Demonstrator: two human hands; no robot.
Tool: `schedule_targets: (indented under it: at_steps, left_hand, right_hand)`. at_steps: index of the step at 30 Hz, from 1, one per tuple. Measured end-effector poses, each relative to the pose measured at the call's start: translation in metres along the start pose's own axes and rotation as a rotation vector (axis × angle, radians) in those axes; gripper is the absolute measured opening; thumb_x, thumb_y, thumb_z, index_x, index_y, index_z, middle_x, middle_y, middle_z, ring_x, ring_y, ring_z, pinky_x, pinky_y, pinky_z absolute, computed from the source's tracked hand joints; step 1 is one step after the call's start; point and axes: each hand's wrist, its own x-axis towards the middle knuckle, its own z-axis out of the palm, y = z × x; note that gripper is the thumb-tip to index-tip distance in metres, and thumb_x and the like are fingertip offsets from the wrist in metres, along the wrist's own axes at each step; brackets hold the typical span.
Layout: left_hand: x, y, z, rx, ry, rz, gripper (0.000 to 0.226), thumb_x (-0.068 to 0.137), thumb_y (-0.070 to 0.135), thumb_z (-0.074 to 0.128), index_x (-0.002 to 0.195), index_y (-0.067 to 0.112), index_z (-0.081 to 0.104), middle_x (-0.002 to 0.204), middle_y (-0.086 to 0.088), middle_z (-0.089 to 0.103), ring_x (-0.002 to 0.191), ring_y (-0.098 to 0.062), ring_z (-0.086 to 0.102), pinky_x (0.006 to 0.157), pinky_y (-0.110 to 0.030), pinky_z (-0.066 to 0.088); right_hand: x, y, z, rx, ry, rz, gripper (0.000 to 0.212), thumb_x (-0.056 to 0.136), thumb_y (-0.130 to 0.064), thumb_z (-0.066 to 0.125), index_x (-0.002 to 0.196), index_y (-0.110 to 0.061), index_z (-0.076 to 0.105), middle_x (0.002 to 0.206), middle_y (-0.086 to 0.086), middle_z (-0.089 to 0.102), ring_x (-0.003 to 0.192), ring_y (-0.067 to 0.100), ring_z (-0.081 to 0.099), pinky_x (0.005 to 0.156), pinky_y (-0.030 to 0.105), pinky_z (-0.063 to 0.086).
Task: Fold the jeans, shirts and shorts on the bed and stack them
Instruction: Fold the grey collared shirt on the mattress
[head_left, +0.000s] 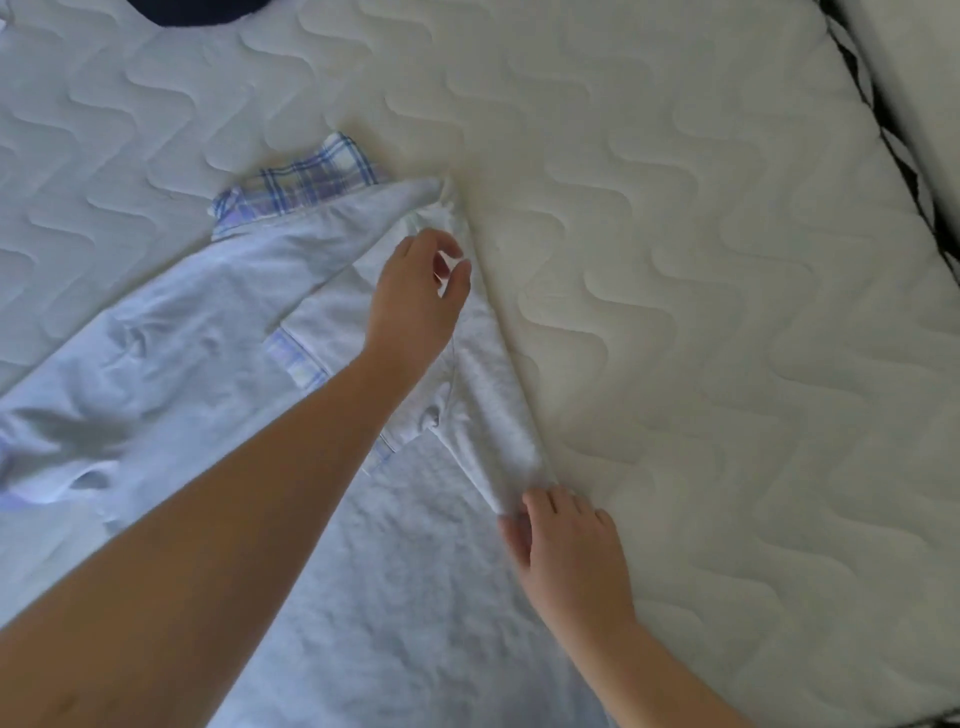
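A pale grey shirt (171, 332) with a blue plaid collar and plaid cuff trim lies spread on the bed, its sleeve folded inward along the right side. My left hand (421, 296) hovers over the folded sleeve near the shoulder, fingers loosely curled, holding nothing that I can see. My right hand (566, 551) pinches the lower end of the folded sleeve edge between thumb and fingers.
The white quilted mattress (701, 260) stretches to the right of the shirt. A dark navy garment (197, 10) pokes in at the top edge. The mattress edge with black trim (893, 156) runs down the far right.
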Motion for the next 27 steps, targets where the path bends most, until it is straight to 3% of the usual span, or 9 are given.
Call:
schedule_targets:
  at_steps: [3, 6, 10, 15, 17, 20, 23, 25, 27]
  left_hand:
    - [-0.07, 0.006, 0.005, -0.128, 0.048, -0.182, 0.022, 0.095, 0.042, 0.054, 0.079, 0.027, 0.052, 0.068, 0.008, 0.057, 0.063, -0.005, 0.056, 0.057, -0.009, 0.042]
    - [-0.15, 0.005, 0.017, -0.178, 0.059, -0.493, 0.038, 0.092, 0.055, 0.047, 0.067, 0.027, 0.05, 0.058, 0.014, 0.057, 0.052, -0.003, 0.055, 0.047, -0.01, 0.039]
    - [-0.218, 0.003, 0.039, -0.27, -0.07, -0.831, 0.024, 0.094, 0.049, 0.054, 0.094, 0.027, 0.064, 0.078, 0.011, 0.069, 0.074, -0.006, 0.065, 0.06, -0.02, 0.044]
    - [-0.216, 0.011, 0.046, -0.508, -0.178, -0.87, 0.008, 0.093, 0.037, 0.064, 0.095, 0.029, 0.065, 0.087, 0.017, 0.066, 0.079, 0.003, 0.059, 0.064, -0.014, 0.041]
    - [-0.211, 0.009, 0.047, -0.537, -0.219, -0.863, 0.012, 0.092, 0.034, 0.066, 0.092, 0.023, 0.068, 0.083, 0.013, 0.066, 0.077, -0.002, 0.06, 0.066, -0.018, 0.043]
    - [-0.207, 0.008, 0.047, -0.758, -0.249, -0.921, 0.021, 0.094, 0.025, 0.066, 0.107, 0.01, 0.062, 0.102, -0.004, 0.071, 0.09, -0.015, 0.071, 0.077, -0.026, 0.056]
    - [-0.21, 0.01, 0.047, -1.011, -0.297, -0.995, 0.039, 0.091, 0.016, 0.07, 0.121, 0.009, 0.046, 0.115, -0.008, 0.068, 0.092, -0.018, 0.073, 0.069, -0.026, 0.059]
    - [-0.215, 0.008, 0.047, -0.926, -0.327, -0.953, 0.041, 0.088, 0.016, 0.073, 0.123, 0.013, 0.05, 0.115, -0.005, 0.068, 0.096, -0.02, 0.072, 0.068, -0.027, 0.059]
    - [-0.218, 0.007, 0.044, -0.664, -0.286, -0.847, 0.018, 0.091, 0.023, 0.069, 0.106, 0.015, 0.063, 0.103, -0.004, 0.071, 0.092, -0.023, 0.071, 0.069, -0.034, 0.061]
  right_hand:
    - [-0.005, 0.024, -0.004, 0.103, 0.082, 0.076, 0.023, 0.083, -0.025, 0.074, 0.102, -0.014, 0.067, 0.091, 0.007, 0.063, 0.079, 0.03, 0.062, 0.066, 0.04, 0.05]
    - [-0.01, 0.05, -0.005, 0.289, -0.074, 0.245, 0.035, 0.09, -0.027, 0.067, 0.121, -0.012, 0.06, 0.106, 0.008, 0.061, 0.096, 0.03, 0.061, 0.082, 0.042, 0.05]
    - [-0.019, 0.073, 0.0, 0.373, -0.344, 0.285, 0.02, 0.091, -0.034, 0.063, 0.106, -0.02, 0.063, 0.099, 0.001, 0.065, 0.096, 0.024, 0.062, 0.08, 0.033, 0.046]
    - [-0.036, 0.078, 0.006, 0.295, -0.409, 0.248, 0.019, 0.087, -0.038, 0.066, 0.094, -0.021, 0.069, 0.094, 0.002, 0.06, 0.092, 0.024, 0.06, 0.074, 0.029, 0.043]
    - [-0.042, 0.079, 0.01, 0.314, -0.392, 0.258, 0.019, 0.086, -0.038, 0.066, 0.093, -0.021, 0.068, 0.098, 0.003, 0.061, 0.093, 0.023, 0.058, 0.078, 0.032, 0.046]
    - [-0.049, 0.077, 0.016, 0.347, -0.341, 0.271, 0.017, 0.086, -0.037, 0.068, 0.091, -0.02, 0.067, 0.098, 0.004, 0.06, 0.095, 0.023, 0.056, 0.081, 0.034, 0.046]
    - [-0.051, 0.076, 0.021, 0.372, -0.294, 0.282, 0.016, 0.086, -0.035, 0.069, 0.092, -0.02, 0.068, 0.099, 0.004, 0.059, 0.096, 0.024, 0.056, 0.083, 0.033, 0.045]
    - [-0.051, 0.078, 0.022, 0.396, -0.284, 0.282, 0.016, 0.087, -0.034, 0.069, 0.094, -0.02, 0.069, 0.097, 0.002, 0.057, 0.094, 0.022, 0.057, 0.082, 0.031, 0.044]
    - [-0.049, 0.079, 0.022, 0.395, -0.287, 0.275, 0.016, 0.087, -0.035, 0.069, 0.092, -0.02, 0.069, 0.094, 0.0, 0.055, 0.092, 0.02, 0.056, 0.078, 0.029, 0.042]
